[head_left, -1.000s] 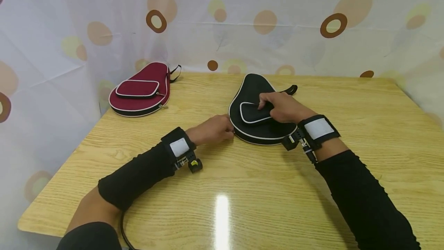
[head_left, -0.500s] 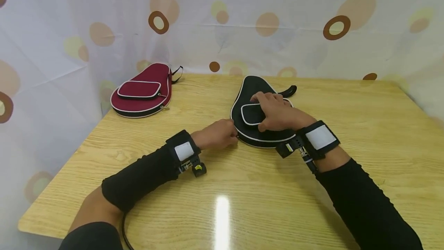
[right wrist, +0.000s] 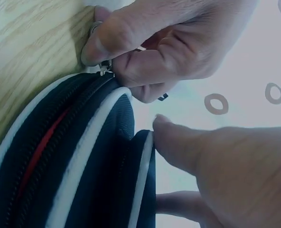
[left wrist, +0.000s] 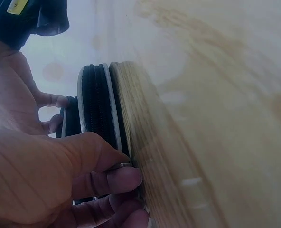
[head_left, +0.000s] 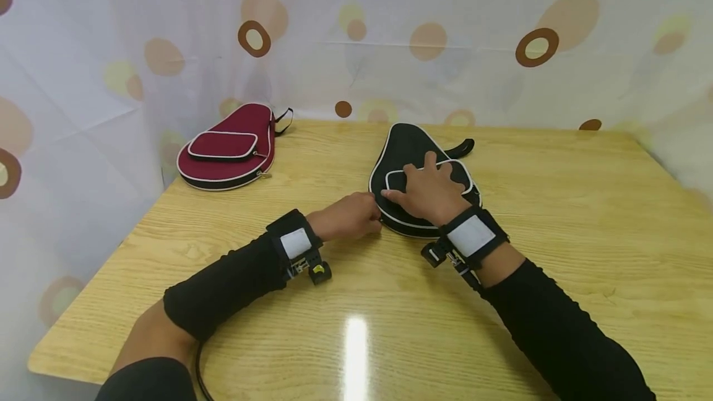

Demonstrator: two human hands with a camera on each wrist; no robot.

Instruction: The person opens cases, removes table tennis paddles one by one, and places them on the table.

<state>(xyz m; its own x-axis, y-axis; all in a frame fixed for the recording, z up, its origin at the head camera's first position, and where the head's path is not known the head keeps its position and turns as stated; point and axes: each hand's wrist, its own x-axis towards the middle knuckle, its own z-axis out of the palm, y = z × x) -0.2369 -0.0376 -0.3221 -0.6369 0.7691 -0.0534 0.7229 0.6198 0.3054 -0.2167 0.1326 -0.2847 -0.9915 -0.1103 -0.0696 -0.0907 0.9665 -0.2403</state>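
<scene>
A black table tennis bat case [head_left: 408, 143] with white piping lies flat on the wooden table, its wide end towards me. At its lower left edge my left hand [head_left: 350, 216] pinches the metal zipper pull [left wrist: 123, 165] between thumb and index finger. Part of the zipper stands apart in the right wrist view, and a strip of red [right wrist: 42, 148] shows in the gap. My right hand [head_left: 432, 193] rests on the case's front pocket [head_left: 397, 181] with its fingers spread, hiding much of that pocket.
A dark red bat case [head_left: 245, 121] of the same shape lies at the table's back left, its strap towards the middle. Behind the table [head_left: 562, 215] hangs a white curtain [head_left: 390, 73] with coloured dots. A cable [head_left: 198, 364] runs down beside my left arm.
My right hand has moved left across the pocket, and its fingers have gone from bent to spread. The left hand has stayed at the zipper pull, shifting only slightly.
</scene>
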